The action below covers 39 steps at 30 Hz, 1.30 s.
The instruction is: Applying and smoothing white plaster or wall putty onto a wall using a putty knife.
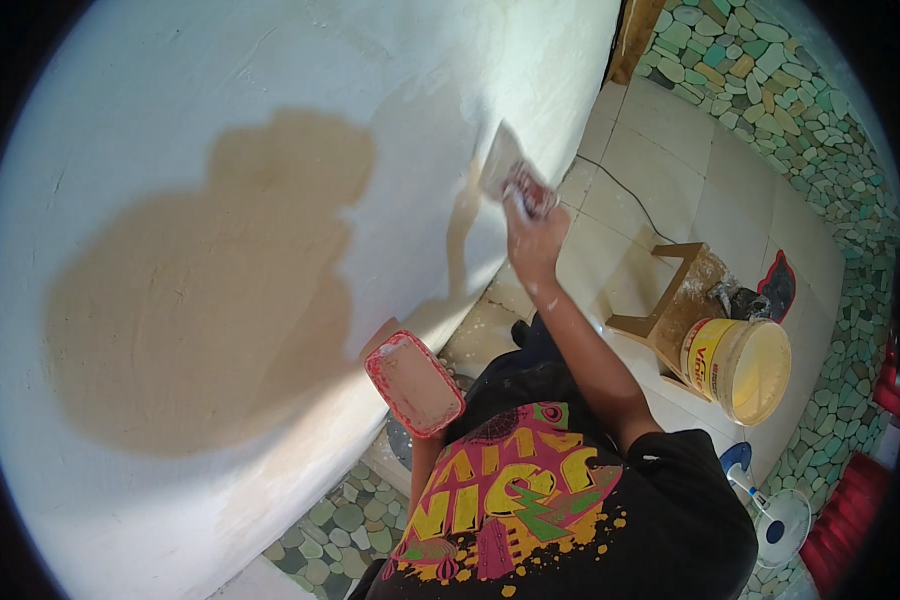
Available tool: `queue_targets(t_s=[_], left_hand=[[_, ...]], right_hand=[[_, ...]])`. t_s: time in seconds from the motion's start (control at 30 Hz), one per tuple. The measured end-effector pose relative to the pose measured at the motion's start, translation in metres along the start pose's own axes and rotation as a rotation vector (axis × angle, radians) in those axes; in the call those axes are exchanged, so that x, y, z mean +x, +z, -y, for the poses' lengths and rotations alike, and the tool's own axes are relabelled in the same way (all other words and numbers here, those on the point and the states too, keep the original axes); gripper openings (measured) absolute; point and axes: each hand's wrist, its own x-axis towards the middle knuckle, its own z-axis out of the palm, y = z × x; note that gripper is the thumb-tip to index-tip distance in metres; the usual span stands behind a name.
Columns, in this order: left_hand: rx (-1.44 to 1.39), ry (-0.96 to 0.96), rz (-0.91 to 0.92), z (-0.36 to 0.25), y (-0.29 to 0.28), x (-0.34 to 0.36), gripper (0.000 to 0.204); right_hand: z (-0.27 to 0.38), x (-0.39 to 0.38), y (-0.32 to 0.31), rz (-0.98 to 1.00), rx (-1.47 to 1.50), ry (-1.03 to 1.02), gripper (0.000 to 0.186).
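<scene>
My right hand [537, 242] is raised near the wall, its fingers wrapped round the handle of a putty knife [501, 160]. The wide blade is smeared with pale filler and is at or very near the white wall [410, 210]; I cannot tell whether it touches. In front of my body, next to the wall, a red rectangular tray [415, 385] of pale paste is held up at the end of my left forearm [425, 462]. The tray hides my left hand and its fingers.
A small wooden stool [680, 300] stands on the tiled floor at right. Beside it are a yellow-and-white bucket [755, 370] and a dark bundle [742, 302]. A thin cable [635, 195] crosses the tiles. A fan-like object [782, 525] lies lower right, near red cushions [855, 510].
</scene>
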Motion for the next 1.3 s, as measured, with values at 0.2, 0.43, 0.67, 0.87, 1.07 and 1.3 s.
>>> queue_targets(t_s=[0.2,0.43,0.67,0.87,1.07,1.3], left_hand=[[0.043,-0.025,-0.019,0.003,-0.017,0.003,0.053],[0.025,-0.056,-0.008,0.003,-0.036,0.01,0.062],[0.021,-0.05,0.006,0.008,-0.038,0.013,0.068],[0.05,-0.028,-0.057,0.012,-0.036,0.015,0.064],[0.48,0.077,-0.083,0.013,-0.102,0.013,0.05],[0.014,0.023,-0.06,0.018,-0.038,0.006,0.059]], right_hand=[[0.007,0.025,0.048,-0.195,-0.443,-0.601,0.031],[0.013,0.003,0.015,0.085,-0.228,-0.522,0.047],[0.004,0.013,0.027,0.042,-0.384,-0.583,0.039],[0.002,0.033,0.001,0.154,-0.001,-0.294,0.05],[-0.006,0.009,0.036,0.198,-0.232,-0.445,0.053],[0.004,0.032,-0.006,0.215,-0.065,-0.348,0.055]])
